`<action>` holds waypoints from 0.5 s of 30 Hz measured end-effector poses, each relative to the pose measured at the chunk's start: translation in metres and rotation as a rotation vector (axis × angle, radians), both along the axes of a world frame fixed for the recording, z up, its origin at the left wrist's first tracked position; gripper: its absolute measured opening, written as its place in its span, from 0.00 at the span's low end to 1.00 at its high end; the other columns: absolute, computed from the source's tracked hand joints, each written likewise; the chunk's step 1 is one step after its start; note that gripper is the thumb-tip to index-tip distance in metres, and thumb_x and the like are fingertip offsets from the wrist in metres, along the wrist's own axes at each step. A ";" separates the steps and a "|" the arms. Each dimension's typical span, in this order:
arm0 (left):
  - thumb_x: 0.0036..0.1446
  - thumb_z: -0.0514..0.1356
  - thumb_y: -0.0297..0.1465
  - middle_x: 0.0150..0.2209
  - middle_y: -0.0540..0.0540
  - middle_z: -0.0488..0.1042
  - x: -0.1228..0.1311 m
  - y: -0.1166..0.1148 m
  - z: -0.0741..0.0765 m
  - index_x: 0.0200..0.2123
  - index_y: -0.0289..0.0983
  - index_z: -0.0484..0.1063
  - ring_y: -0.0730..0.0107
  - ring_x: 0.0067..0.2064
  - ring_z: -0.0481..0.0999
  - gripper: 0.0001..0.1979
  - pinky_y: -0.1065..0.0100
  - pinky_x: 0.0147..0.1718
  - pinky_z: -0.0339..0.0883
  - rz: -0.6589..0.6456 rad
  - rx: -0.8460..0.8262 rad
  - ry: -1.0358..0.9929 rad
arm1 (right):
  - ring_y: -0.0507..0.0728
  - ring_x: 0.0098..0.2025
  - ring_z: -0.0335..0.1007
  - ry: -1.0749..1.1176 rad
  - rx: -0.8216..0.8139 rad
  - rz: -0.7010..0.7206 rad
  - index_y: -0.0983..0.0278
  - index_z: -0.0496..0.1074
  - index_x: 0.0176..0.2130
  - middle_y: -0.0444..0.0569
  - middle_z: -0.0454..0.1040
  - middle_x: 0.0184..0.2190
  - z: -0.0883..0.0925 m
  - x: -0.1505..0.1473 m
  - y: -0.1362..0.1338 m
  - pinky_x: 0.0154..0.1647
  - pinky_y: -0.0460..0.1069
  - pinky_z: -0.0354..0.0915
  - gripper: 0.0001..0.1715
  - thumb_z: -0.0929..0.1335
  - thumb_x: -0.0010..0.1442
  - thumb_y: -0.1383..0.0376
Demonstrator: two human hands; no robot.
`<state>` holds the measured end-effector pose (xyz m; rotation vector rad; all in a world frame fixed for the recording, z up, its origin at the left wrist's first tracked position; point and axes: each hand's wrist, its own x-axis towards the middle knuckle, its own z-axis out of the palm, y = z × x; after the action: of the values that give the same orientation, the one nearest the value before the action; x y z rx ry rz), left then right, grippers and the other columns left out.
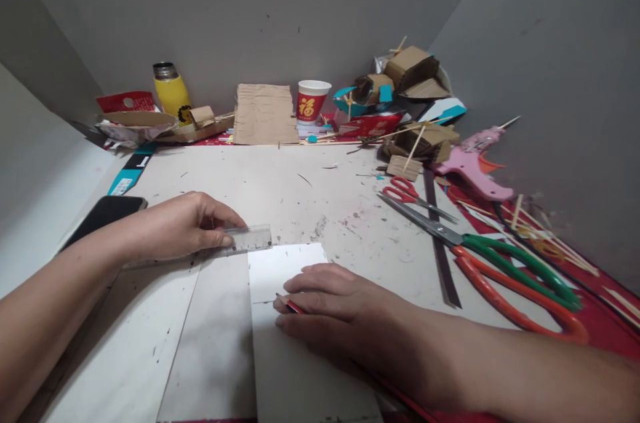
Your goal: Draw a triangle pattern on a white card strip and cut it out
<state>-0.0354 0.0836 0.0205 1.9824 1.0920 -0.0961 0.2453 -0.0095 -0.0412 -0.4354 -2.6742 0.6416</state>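
Observation:
My left hand point(185, 226) pinches a clear plastic ruler point(257, 237) between thumb and fingers, near the ruler's right end. That end lies close to the top edge of a white card strip point(277, 356). My right hand point(350, 309) rests palm down on the strip, with a red and black pencil point(294, 307) held among its fingers. The pencil's point shows past the fingertips, beside a thin line drawn across the card; most of its shaft is hidden under the hand.
A phone point(107, 213) lies by my left forearm. Large scissors point(450, 236), small red-handled scissors point(405, 189) and a pink glue gun point(475, 169) lie to the right. Along the back stand a yellow bottle point(170, 91), corrugated cardboard point(264, 113), a paper cup point(311, 104) and cardboard scraps point(413, 73).

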 end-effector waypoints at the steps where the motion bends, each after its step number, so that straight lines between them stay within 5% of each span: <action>1: 0.59 0.59 0.37 0.37 0.49 0.82 0.000 0.000 0.000 0.50 0.42 0.79 0.66 0.32 0.74 0.17 0.70 0.29 0.65 -0.002 0.003 0.002 | 0.60 0.60 0.64 -0.001 0.001 0.003 0.63 0.64 0.62 0.57 0.76 0.53 0.000 0.000 0.000 0.61 0.57 0.61 0.23 0.66 0.69 0.66; 15: 0.58 0.61 0.39 0.37 0.49 0.82 0.001 0.001 -0.005 0.50 0.42 0.80 0.66 0.32 0.74 0.18 0.69 0.30 0.66 0.008 0.006 -0.020 | 0.59 0.59 0.66 0.005 -0.041 -0.001 0.63 0.66 0.61 0.56 0.77 0.51 -0.001 -0.001 0.001 0.60 0.56 0.61 0.21 0.65 0.70 0.66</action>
<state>-0.0349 0.0850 0.0159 1.9803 1.0890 -0.0686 0.2446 -0.0083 -0.0426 -0.4450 -2.6602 0.6975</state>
